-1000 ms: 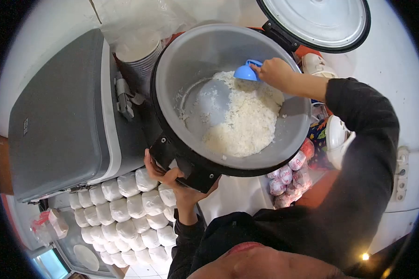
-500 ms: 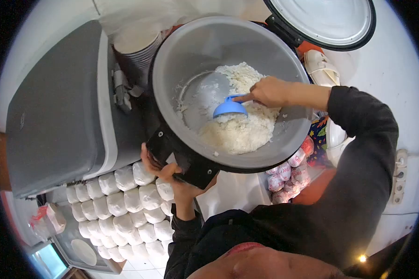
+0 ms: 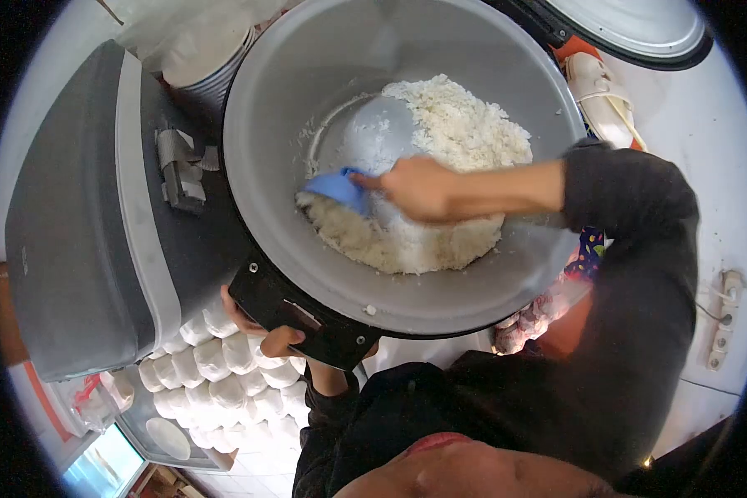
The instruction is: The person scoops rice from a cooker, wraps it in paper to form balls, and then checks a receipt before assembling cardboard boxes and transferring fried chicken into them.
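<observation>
My right hand (image 3: 423, 189) is closed around the handle of a blue rice scoop (image 3: 337, 189) inside a big grey cooking pot (image 3: 299, 75). The scoop's bowl is turned down against white rice (image 3: 469, 124) near the pot's left wall. Rice lies in a curved band along the right and front of the pot's floor, leaving part of the metal bottom bare. At the front left, my left hand (image 3: 284, 340) grips the pot's black side handle (image 3: 328, 339), with the thumb on top and fingers around the outer edge.
A dark grey lidded box (image 3: 83, 216) stands to the left. Stacked paper bowls (image 3: 212, 62) are behind it. Rows of white wrapped packs (image 3: 224, 365) sit below. The pot's lid (image 3: 631, 25) is raised at the upper right, near white sandals (image 3: 598, 91) and a power strip (image 3: 726, 319).
My right hand has swept the scoop leftward across the rice to the pot's left side. The pot appears larger and nearer in view. My left hand still holds the handle.
</observation>
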`<action>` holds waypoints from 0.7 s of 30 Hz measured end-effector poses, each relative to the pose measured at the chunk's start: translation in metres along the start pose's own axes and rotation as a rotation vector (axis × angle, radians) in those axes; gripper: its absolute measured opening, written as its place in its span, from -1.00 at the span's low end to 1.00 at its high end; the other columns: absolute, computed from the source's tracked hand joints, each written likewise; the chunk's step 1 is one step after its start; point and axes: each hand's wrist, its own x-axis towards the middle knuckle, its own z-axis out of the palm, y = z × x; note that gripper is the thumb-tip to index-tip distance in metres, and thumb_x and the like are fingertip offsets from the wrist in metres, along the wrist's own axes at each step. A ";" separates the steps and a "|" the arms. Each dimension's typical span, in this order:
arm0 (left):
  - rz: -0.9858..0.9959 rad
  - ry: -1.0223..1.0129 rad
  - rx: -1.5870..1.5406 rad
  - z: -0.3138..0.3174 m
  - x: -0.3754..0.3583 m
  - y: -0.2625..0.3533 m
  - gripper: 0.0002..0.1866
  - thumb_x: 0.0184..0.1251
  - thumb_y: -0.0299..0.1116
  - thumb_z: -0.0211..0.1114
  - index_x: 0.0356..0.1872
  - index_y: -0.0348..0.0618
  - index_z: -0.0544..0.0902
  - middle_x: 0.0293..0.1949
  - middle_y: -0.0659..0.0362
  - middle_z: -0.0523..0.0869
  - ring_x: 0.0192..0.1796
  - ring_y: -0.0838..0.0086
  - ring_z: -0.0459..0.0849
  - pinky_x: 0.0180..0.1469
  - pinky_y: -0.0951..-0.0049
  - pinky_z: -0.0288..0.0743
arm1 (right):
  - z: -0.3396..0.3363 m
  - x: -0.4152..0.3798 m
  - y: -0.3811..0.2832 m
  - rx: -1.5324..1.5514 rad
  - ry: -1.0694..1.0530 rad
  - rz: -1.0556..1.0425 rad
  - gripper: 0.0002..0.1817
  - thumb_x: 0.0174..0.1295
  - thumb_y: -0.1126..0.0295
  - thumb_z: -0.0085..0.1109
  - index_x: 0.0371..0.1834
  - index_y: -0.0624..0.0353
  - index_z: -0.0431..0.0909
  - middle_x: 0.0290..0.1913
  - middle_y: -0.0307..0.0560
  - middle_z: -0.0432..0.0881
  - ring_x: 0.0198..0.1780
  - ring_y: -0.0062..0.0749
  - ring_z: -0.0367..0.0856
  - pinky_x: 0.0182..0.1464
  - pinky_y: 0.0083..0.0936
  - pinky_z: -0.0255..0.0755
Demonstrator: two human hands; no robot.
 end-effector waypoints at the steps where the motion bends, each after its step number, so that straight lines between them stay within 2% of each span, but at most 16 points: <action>1: -0.007 0.003 -0.003 0.002 -0.001 -0.001 -0.65 0.12 -0.25 0.28 -0.36 0.06 0.20 0.33 -0.14 0.19 0.30 -0.01 0.31 0.37 0.07 0.15 | 0.004 -0.001 -0.021 -0.016 -0.028 0.102 -0.28 0.16 0.53 0.09 0.46 -0.03 0.22 -0.36 0.25 0.65 -0.32 0.07 0.67 -0.21 -0.13 0.55; 2: -0.005 0.008 0.000 0.000 -0.001 0.000 -0.63 0.10 -0.24 0.30 -0.35 0.05 0.20 0.33 -0.13 0.19 0.30 -0.01 0.31 0.37 0.07 0.15 | 0.005 -0.006 -0.036 -0.032 -0.055 0.204 -0.26 0.14 0.54 0.09 0.47 -0.02 0.20 -0.36 0.24 0.66 -0.31 0.04 0.69 -0.23 -0.16 0.58; 3: -0.014 0.001 -0.001 0.000 -0.002 -0.001 -0.61 0.08 -0.22 0.32 -0.34 0.04 0.20 0.32 -0.13 0.19 0.30 -0.01 0.30 0.37 0.07 0.15 | -0.009 -0.016 -0.050 -0.074 -0.178 0.228 -0.24 0.12 0.54 0.09 0.48 0.06 0.15 -0.41 0.20 0.65 -0.29 0.01 0.70 -0.26 -0.17 0.60; 4: -0.022 0.000 -0.003 0.000 -0.003 -0.003 -0.59 0.06 -0.21 0.33 -0.33 0.03 0.20 0.32 -0.12 0.18 0.30 -0.01 0.30 0.37 0.06 0.15 | -0.020 -0.031 -0.060 -0.080 -0.178 0.225 -0.24 0.12 0.54 0.09 0.48 0.06 0.15 -0.41 0.20 0.65 -0.29 0.01 0.70 -0.26 -0.17 0.60; 6: -0.044 0.012 -0.004 -0.002 -0.004 -0.006 -0.54 0.01 -0.18 0.37 -0.31 0.02 0.20 0.31 -0.11 0.18 0.30 -0.01 0.30 0.36 0.05 0.15 | -0.032 -0.062 -0.071 -0.161 -0.148 0.066 -0.27 0.14 0.53 0.08 0.47 0.13 0.17 -0.44 0.17 0.63 -0.35 0.00 0.70 -0.32 -0.17 0.59; 7: -0.071 0.006 -0.001 -0.003 -0.006 -0.009 -0.51 -0.01 -0.17 0.39 -0.30 0.01 0.19 0.31 -0.10 0.18 0.30 -0.01 0.29 0.36 0.05 0.15 | -0.020 -0.059 -0.067 -0.167 -0.148 0.071 -0.27 0.14 0.53 0.08 0.47 0.13 0.17 -0.44 0.17 0.63 -0.35 0.00 0.70 -0.32 -0.17 0.59; 9: -0.202 -0.048 0.007 -0.010 -0.019 -0.020 -0.46 -0.05 -0.14 0.43 -0.28 0.00 0.19 0.30 -0.09 0.18 0.30 -0.01 0.29 0.36 0.04 0.15 | 0.013 -0.050 -0.057 -0.127 0.163 -0.095 -0.28 0.13 0.49 0.12 0.44 0.20 0.20 -0.48 0.17 0.60 -0.45 0.00 0.67 -0.39 -0.15 0.56; 10: -0.302 -0.108 0.022 -0.014 -0.031 -0.023 -0.44 -0.07 -0.12 0.45 -0.27 -0.01 0.19 0.30 -0.08 0.18 0.30 -0.01 0.28 0.35 0.04 0.15 | 0.001 -0.058 -0.062 -0.155 0.164 -0.100 -0.28 0.13 0.49 0.12 0.44 0.20 0.20 -0.48 0.17 0.60 -0.45 0.00 0.67 -0.39 -0.15 0.56; 12: -0.511 -0.551 0.004 -0.034 -0.060 -0.015 -0.17 -0.31 -0.14 0.62 -0.11 -0.10 0.16 0.12 0.02 0.18 0.23 0.14 0.32 0.27 0.15 0.23 | -0.022 -0.084 -0.075 -0.231 0.093 -0.133 -0.33 0.15 0.46 0.11 0.40 0.28 0.23 -0.52 0.17 0.57 -0.50 0.03 0.63 -0.41 -0.14 0.53; 14: -0.615 -0.752 -0.017 -0.023 -0.043 0.008 -0.03 -0.43 -0.15 0.70 -0.02 -0.14 0.15 0.04 0.07 0.18 0.19 0.21 0.33 0.23 0.21 0.27 | -0.059 -0.119 -0.098 -0.276 0.020 -0.068 -0.34 0.14 0.46 0.12 0.38 0.32 0.25 -0.53 0.17 0.57 -0.49 0.04 0.63 -0.41 -0.12 0.52; 15: -0.200 -0.590 0.098 -0.003 0.006 0.044 -0.04 -0.44 -0.17 0.71 -0.07 -0.14 0.14 0.01 0.10 0.16 0.16 0.25 0.32 0.19 0.29 0.28 | -0.067 -0.128 -0.107 -0.294 -0.042 0.005 -0.35 0.13 0.47 0.12 0.36 0.36 0.26 -0.54 0.18 0.57 -0.48 0.06 0.63 -0.41 -0.10 0.51; 17: 0.187 -0.399 0.217 0.003 0.035 0.063 -0.06 -0.45 -0.20 0.71 -0.10 -0.15 0.13 -0.04 0.14 0.12 0.11 0.32 0.30 0.11 0.41 0.29 | -0.059 -0.113 -0.098 -0.275 -0.038 -0.078 -0.35 0.13 0.48 0.11 0.36 0.37 0.26 -0.53 0.19 0.57 -0.47 0.08 0.63 -0.40 -0.12 0.52; 20: 0.169 -0.413 0.165 -0.002 0.034 0.062 -0.04 -0.44 -0.24 0.72 -0.09 -0.15 0.10 0.01 0.07 0.13 0.11 0.32 0.26 0.14 0.36 0.27 | -0.044 -0.101 -0.089 -0.246 0.032 -0.228 -0.32 0.08 0.51 0.11 0.36 0.38 0.25 -0.49 0.22 0.58 -0.44 0.11 0.64 -0.38 -0.15 0.51; 21: 0.131 -0.382 0.141 0.001 0.036 0.061 -0.05 -0.44 -0.25 0.71 -0.10 -0.13 0.11 0.07 0.03 0.13 0.13 0.29 0.25 0.17 0.32 0.26 | -0.057 -0.114 -0.099 -0.287 0.000 -0.161 -0.31 0.07 0.53 0.11 0.37 0.35 0.25 -0.48 0.21 0.58 -0.42 0.12 0.64 -0.37 -0.14 0.51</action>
